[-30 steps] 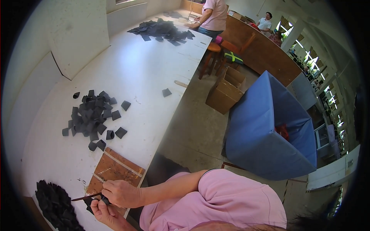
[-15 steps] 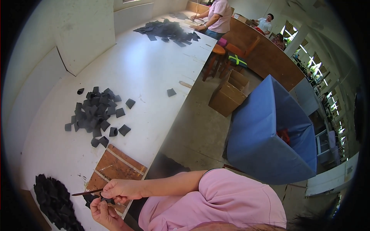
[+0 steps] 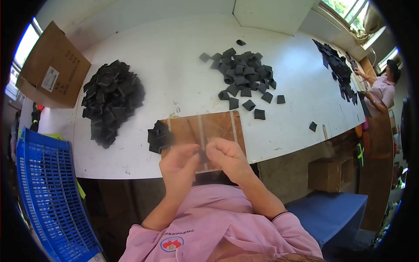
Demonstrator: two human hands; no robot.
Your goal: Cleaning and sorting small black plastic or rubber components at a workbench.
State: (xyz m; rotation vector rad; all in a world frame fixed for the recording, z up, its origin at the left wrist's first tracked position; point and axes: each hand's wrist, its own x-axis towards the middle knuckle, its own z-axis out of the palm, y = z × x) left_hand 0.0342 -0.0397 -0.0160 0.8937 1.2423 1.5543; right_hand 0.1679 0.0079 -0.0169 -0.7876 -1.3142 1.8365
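Both hands are over a brown board [image 3: 222, 126] with pale strips at the table's near edge. My left hand [image 3: 179, 166] has its fingers curled beside a small black fabric-like piece [image 3: 203, 156], which it appears to pinch. Close on its right, my right hand [image 3: 229, 158] is closed, with a thin dark stick [image 3: 192, 129], smeared by motion, extending from near its fingers. The fingers partly hide the black piece. A small stack of black pieces [image 3: 159, 136] lies on the board's left edge.
A large black heap [image 3: 111, 98] is at left, and folded black pieces [image 3: 244, 70] are scattered beyond the board. A carton [image 3: 54, 65], blue crate [image 3: 56, 192] and blue fabric bin [image 3: 327, 214] flank the table. Another person [image 3: 382, 89] works at far right.
My view has swung left, bringing the crate and carton in. My hands, close together before around a black piece and the stick, are now slightly apart over the board.
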